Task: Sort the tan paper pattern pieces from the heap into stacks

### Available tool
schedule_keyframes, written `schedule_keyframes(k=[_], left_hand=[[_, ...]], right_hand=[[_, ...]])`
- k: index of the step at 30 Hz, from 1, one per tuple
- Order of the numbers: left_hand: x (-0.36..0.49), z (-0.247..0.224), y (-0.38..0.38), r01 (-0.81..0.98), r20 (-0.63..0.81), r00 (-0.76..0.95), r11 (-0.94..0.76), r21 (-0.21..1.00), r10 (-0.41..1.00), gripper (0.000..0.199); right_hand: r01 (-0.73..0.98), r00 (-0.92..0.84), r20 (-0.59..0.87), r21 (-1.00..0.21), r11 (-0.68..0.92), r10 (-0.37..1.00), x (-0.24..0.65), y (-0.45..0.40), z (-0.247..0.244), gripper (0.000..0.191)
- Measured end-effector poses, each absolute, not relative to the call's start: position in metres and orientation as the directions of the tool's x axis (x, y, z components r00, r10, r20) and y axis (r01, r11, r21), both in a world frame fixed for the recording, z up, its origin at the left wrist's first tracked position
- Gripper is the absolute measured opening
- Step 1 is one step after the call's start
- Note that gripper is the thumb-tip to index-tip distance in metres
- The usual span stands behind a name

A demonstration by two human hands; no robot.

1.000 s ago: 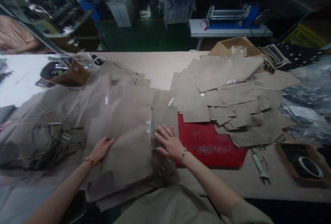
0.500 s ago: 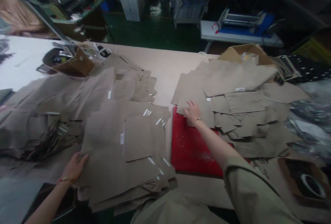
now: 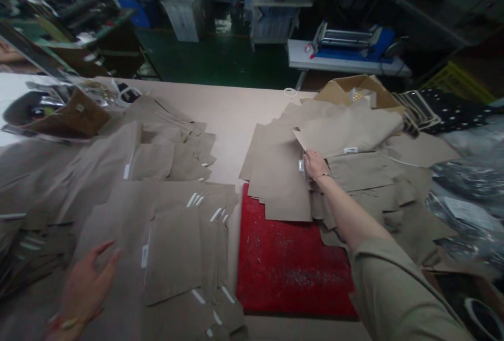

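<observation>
My left hand (image 3: pixel 88 280), slightly blurred, hovers with thumb and fingers apart over the brown fabric pieces at the lower left. Beside it lies a stack of brown pieces (image 3: pixel 175 254) with white tags. My right hand (image 3: pixel 315 164) has its fingers closed on the corner of a brown fabric piece (image 3: pixel 334 131) that lies on the right-hand pile; its fingertips are partly hidden. Just left of that hand is a flat brown panel (image 3: pixel 277 173) with a small white label. It overlaps the back of a red board (image 3: pixel 291 267).
An open cardboard box (image 3: pixel 326 89) stands at the back right, near a black dotted cloth (image 3: pixel 452 107). Clear plastic bags (image 3: pixel 464 210) lie at the right. A bin of small items (image 3: pixel 79 115) sits at the back left.
My right hand has moved from the panel's left part to the corner of the fabric piece at its right. My left hand has spread and shifted. The view has shifted, showing more red board.
</observation>
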State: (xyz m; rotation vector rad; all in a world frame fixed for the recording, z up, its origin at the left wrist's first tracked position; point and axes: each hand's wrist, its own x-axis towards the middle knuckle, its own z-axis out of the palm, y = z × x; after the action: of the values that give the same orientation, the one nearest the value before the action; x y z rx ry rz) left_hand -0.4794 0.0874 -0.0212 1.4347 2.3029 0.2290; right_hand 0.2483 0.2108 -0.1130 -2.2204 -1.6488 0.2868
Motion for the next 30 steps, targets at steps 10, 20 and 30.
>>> schedule_keyframes(k=[10, 20, 30], left_hand=[[-0.197, -0.014, 0.206, 0.411, -0.685, 0.444, 0.549, 0.728, 0.577, 0.062], [-0.300, 0.002, 0.097, 0.600, -0.393, 0.397, 0.089, 0.795, 0.830, 0.018], [-0.692, -0.010, 0.024, 0.680, -0.374, -0.053, 0.308, 0.665, 0.926, 0.046]], right_hand=[[0.827, -0.254, 0.114, -0.489, 0.277, 0.960, 0.037, -0.038, -0.053, 0.049], [0.842, -0.067, 0.309, -0.493, 0.220, 0.949, -0.115, -0.180, -0.040, 0.071], [0.876, -0.150, 0.152, -0.438, 0.202, 0.977, -0.260, -0.091, -0.010, 0.057]])
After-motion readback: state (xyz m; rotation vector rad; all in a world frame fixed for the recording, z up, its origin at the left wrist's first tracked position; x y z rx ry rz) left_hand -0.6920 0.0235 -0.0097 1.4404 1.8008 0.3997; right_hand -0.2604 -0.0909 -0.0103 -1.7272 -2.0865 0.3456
